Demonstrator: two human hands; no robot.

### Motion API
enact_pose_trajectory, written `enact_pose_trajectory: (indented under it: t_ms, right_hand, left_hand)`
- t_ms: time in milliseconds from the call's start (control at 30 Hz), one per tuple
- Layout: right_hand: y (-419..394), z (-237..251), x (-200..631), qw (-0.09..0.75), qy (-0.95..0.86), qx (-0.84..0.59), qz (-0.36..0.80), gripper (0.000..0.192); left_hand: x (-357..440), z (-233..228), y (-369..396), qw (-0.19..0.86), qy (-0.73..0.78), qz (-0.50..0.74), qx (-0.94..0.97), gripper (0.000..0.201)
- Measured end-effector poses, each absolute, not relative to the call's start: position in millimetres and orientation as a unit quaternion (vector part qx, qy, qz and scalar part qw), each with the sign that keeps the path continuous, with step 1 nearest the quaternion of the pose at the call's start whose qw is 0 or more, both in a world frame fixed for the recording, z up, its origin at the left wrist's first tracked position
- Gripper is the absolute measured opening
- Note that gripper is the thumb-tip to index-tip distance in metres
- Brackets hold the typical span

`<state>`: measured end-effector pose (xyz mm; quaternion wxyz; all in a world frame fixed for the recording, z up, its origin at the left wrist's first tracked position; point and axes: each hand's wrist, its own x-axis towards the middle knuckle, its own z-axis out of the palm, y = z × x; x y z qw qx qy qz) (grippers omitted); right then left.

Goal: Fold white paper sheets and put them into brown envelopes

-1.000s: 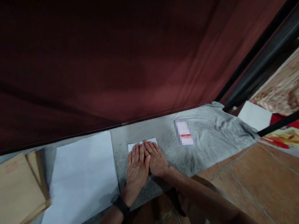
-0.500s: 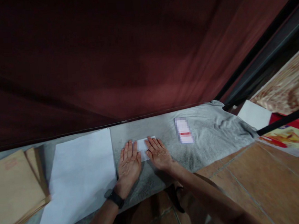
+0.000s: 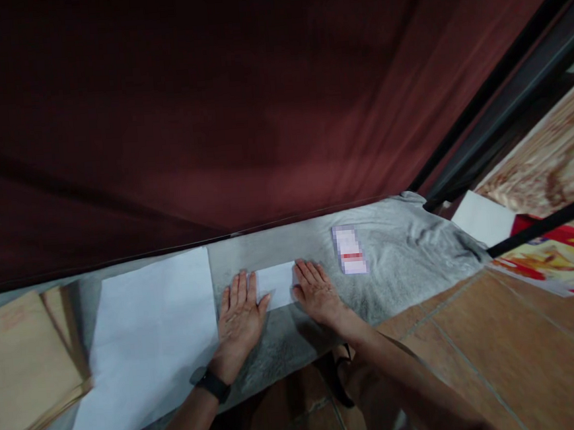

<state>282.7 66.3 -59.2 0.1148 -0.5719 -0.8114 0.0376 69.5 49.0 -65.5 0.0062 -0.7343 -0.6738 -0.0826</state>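
A small white folded-looking piece of paper (image 3: 277,286) lies flat on the grey cloth (image 3: 287,341). Along its left edge rests my left hand (image 3: 239,311), palm down with the fingers stretched out and the thumb on the paper's near corner. My right hand (image 3: 318,293) lies flat at the paper's right edge, fingers extended. Neither hand grips anything. A dark watch (image 3: 211,382) is on my left wrist. Large white sheets (image 3: 152,331) lie just left of my left hand.
Brown paper envelopes (image 3: 25,368) are stacked at the far left. A blurred-out white card with a red band (image 3: 350,250) lies right of my hands. A dark red curtain (image 3: 259,111) hangs behind. A colourful box (image 3: 558,256) and dark poles (image 3: 505,85) stand at the right.
My hands have slid apart along the small paper, left hand leftward and right hand rightward, so more of the paper shows between them.
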Motion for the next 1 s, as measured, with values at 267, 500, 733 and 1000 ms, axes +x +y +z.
enact_pose_trajectory:
  t_ms: [267, 500, 733, 1000]
  right_hand:
    - [60.3, -61.2, 226.4, 0.194, -0.849, -0.488, 0.045, 0.052]
    - [66.3, -78.6, 235.1, 0.202, -0.844, -0.497, -0.002, 0.053]
    - [67.4, -81.1, 246.6, 0.196, -0.828, -0.525, -0.008, 0.062]
    - [67.1, -81.5, 260.2, 0.185, -0.824, -0.536, -0.008, 0.063]
  left_hand:
    - [64.6, -71.3, 49.9, 0.014, -0.659, -0.091, -0.746, 0.059]
    - [60.0, -72.8, 51.5, 0.004, -0.661, -0.113, -0.742, 0.058]
    - [57.5, -91.5, 54.3, 0.029, -0.668, -0.16, -0.727, 0.062]
    - [52.8, -88.0, 54.9, 0.052, -0.658, -0.188, -0.727, 0.064]
